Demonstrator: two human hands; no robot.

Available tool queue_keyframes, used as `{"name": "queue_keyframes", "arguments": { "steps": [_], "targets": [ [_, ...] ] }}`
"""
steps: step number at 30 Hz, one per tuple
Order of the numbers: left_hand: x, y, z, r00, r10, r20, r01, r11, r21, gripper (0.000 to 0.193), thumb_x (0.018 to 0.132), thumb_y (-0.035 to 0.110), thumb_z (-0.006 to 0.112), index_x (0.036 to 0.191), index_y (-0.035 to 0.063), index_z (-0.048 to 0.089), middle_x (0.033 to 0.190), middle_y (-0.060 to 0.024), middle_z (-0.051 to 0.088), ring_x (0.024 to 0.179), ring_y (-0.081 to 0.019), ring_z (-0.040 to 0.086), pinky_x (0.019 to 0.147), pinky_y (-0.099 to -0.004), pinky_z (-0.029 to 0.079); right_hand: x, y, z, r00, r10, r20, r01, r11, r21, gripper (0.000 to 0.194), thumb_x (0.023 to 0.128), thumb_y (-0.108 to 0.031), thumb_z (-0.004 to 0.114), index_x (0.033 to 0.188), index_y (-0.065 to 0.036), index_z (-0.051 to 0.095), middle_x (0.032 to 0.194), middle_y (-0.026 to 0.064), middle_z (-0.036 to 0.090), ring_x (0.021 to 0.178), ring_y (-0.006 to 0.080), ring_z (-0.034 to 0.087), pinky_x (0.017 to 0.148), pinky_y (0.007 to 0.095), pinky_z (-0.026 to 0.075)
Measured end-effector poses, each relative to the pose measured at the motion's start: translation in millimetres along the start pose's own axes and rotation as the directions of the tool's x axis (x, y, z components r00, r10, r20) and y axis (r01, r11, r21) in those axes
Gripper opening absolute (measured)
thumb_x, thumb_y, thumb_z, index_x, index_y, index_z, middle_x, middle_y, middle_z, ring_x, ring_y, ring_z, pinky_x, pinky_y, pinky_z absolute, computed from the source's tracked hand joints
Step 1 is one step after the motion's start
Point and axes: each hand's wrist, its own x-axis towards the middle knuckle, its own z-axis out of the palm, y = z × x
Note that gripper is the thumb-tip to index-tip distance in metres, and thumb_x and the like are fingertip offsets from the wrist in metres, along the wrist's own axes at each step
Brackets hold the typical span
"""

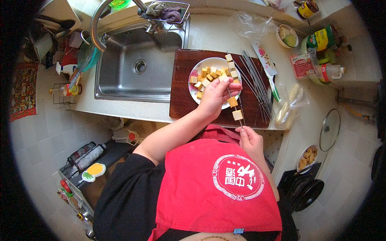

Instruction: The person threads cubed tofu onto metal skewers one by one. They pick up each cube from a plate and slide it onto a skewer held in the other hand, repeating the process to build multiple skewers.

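My left hand (217, 92) is over a floral plate (193, 92), its thumb and fingers closed around the upper part of a metal skewer (235, 107). Whether a cube is also between its fingertips is hard to tell. Two tofu-like cubes (237, 114), one browner than the other, are threaded below that hand. My right hand (251, 138) pinches the skewer's lower end near the counter edge. Loose yellow-and-white cubes (206, 82) lie piled on the plate. Another skewer with several cubes (231, 65) rests across the plate's right side.
Under the plate is a dark wooden board (184, 105), with many bare metal skewers (256, 87) on its right. A floral-bladed knife (264, 58) and a bagged pale food (290, 107) lie further right. The steel sink (138, 66) is left; a small bowl (288, 36) stands back right.
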Motion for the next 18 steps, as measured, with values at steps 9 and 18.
{"name": "queue_keyframes", "arguments": {
  "steps": [9,18],
  "targets": [
    [-13.6,-16.3,5.3,0.997,-0.081,-0.003,0.081,0.996,0.042,0.025,0.100,0.025,0.050,0.113,0.0034,0.053,0.096,-0.0106,0.066,0.093,-0.0224,0.066,0.085,-0.0332,0.055,3.8,-5.4,3.0,1.000,-0.016,0.005,0.016,1.000,0.020,0.016,0.098,-0.011,0.051,0.098,0.000,0.064,0.055,-0.0037,0.048,0.049,0.0029,0.044,0.046,0.0229,0.036],
    [-17.3,-25.2,7.5,0.999,-0.041,0.021,0.040,0.998,0.049,0.024,0.100,0.027,0.049,0.111,0.0051,0.054,0.091,-0.0078,0.067,0.088,-0.0174,0.066,0.080,-0.0292,0.054,9.1,-6.6,6.5,1.000,0.023,0.003,-0.023,0.996,0.083,0.018,0.099,-0.012,0.050,0.098,0.000,0.064,0.056,-0.0052,0.046,0.049,0.0018,0.041,0.045,0.0221,0.033]
  ]
}}
